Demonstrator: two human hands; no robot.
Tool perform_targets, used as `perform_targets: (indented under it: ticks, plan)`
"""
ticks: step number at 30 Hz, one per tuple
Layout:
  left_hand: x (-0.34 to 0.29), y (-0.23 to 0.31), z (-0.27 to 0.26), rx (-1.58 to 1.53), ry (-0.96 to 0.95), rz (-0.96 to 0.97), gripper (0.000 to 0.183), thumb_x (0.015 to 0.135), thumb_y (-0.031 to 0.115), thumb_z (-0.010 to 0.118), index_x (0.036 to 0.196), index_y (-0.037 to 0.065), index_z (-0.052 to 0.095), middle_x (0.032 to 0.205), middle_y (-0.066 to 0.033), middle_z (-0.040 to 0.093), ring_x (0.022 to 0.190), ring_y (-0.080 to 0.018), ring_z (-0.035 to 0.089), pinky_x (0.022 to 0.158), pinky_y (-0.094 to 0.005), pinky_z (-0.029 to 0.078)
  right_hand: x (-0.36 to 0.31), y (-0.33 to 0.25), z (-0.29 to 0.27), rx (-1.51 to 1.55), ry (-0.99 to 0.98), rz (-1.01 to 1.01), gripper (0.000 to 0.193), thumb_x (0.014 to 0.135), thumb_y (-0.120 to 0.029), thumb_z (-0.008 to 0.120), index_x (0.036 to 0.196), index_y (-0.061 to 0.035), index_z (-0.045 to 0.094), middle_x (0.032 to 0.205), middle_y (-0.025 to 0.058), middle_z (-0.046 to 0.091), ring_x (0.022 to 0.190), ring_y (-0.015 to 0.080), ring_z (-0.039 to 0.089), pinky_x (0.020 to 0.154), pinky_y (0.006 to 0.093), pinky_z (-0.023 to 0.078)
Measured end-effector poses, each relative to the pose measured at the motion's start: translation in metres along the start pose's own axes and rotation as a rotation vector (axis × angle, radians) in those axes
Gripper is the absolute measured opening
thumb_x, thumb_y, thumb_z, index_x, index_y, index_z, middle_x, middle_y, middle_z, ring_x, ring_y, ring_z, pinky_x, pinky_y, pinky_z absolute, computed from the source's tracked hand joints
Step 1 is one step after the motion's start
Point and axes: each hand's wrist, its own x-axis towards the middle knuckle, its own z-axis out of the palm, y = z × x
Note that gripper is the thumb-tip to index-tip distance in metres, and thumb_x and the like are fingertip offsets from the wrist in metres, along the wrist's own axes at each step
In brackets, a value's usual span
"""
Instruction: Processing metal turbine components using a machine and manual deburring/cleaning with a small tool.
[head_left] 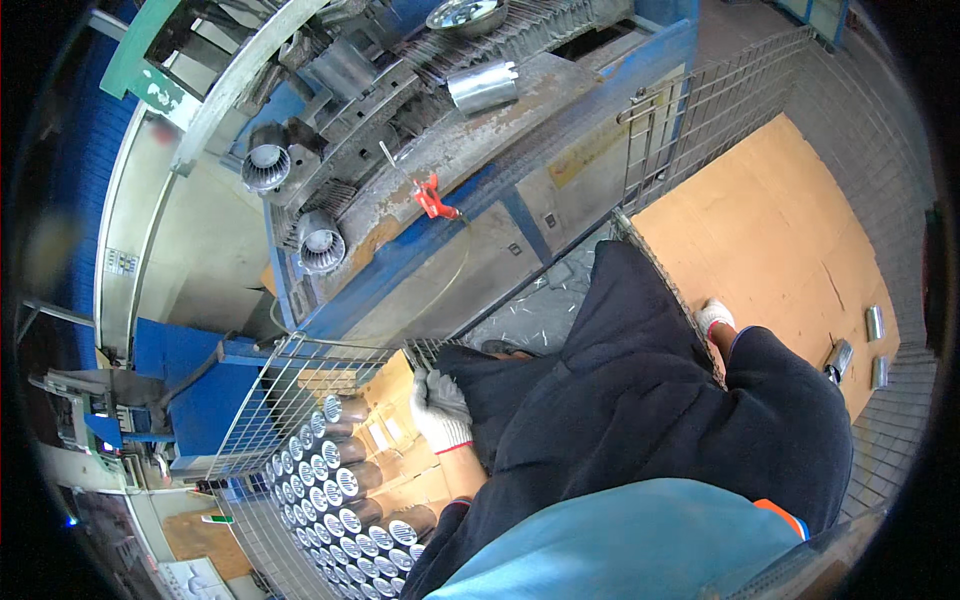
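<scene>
My left hand (440,412), in a white knit glove with a grey coating, is closed at the near edge of the left wire basket (262,392). Beside it, several rows of metal cylinders with slotted, bright ends (345,482) stand on cardboard (395,400) in that basket. At the edge of the right wire basket (665,265), my right hand (713,317), also gloved, has its fingers curled over the rim. A cardboard sheet (770,230) covers this basket. Three small metal cylinders (838,358) lie at its far right.
Ahead stands a blue-edged machine bench (520,130) with a metal cylinder (482,88), a red air gun (434,198) and two finned metal housings (320,242) on it. Metal shavings (535,310) litter the floor between the baskets. Blue equipment (190,390) stands at left.
</scene>
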Motion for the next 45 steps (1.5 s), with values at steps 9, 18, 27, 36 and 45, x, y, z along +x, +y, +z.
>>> perform_targets:
  ticks: [9, 18, 27, 36, 45]
  plan:
    - [-0.014, 0.004, 0.027, -0.059, -0.042, 0.069, 0.084, 0.098, 0.059, 0.057, 0.152, -0.005, 0.046, 0.129, -0.0175, 0.068, 0.117, -0.0307, 0.066, 0.104, -0.0457, 0.055, -0.031, 0.003, 0.005, 0.319, 0.086, -0.139, 0.048, 0.098, -0.043, 0.057, 0.116, -0.0028, 0.076, 0.113, 0.0238, 0.076, 0.109, 0.0403, 0.072, 0.097, 0.045, 0.055]
    - [0.001, 0.003, -0.005, 0.245, 0.115, 0.074, 0.073, 0.101, 0.055, 0.056, 0.144, -0.005, 0.056, 0.125, -0.0118, 0.069, 0.105, -0.0201, 0.066, 0.089, -0.0314, 0.052, -0.035, -0.01, 0.027, 0.349, 0.217, -0.076, 0.057, 0.107, -0.045, 0.044, 0.113, 0.0039, 0.074, 0.114, 0.0321, 0.072, 0.113, 0.0482, 0.068, 0.103, 0.0512, 0.052]
    - [0.024, -0.003, -0.015, 0.158, -0.012, -0.146, 0.056, 0.103, 0.041, 0.063, 0.138, -0.003, 0.062, 0.139, -0.0134, 0.068, 0.125, -0.0243, 0.063, 0.109, -0.0374, 0.048, -0.03, -0.01, 0.022, 0.296, 0.131, -0.088, 0.056, 0.106, -0.046, 0.043, 0.12, -0.0011, 0.073, 0.122, 0.0275, 0.071, 0.119, 0.0457, 0.066, 0.105, 0.0516, 0.051]
    - [0.027, -0.033, 0.031, 0.242, 0.18, 0.074, 0.063, 0.104, 0.033, 0.057, 0.151, -0.008, 0.05, 0.155, -0.0169, 0.056, 0.135, -0.0252, 0.059, 0.108, -0.0333, 0.047, -0.035, -0.011, 0.018, 0.339, 0.121, -0.012, 0.057, 0.105, -0.047, 0.043, 0.118, -0.0003, 0.072, 0.122, 0.0273, 0.072, 0.119, 0.0444, 0.066, 0.106, 0.0509, 0.05]
    - [0.03, -0.042, 0.05, 0.289, 0.161, 0.034, 0.066, 0.103, 0.034, 0.061, 0.153, -0.006, 0.048, 0.159, -0.0178, 0.052, 0.145, -0.0245, 0.05, 0.119, -0.036, 0.036, -0.043, -0.014, 0.007, 0.363, 0.089, 0.028, 0.056, 0.104, -0.046, 0.044, 0.117, -0.0018, 0.075, 0.122, 0.0253, 0.073, 0.119, 0.0427, 0.068, 0.106, 0.0494, 0.051]
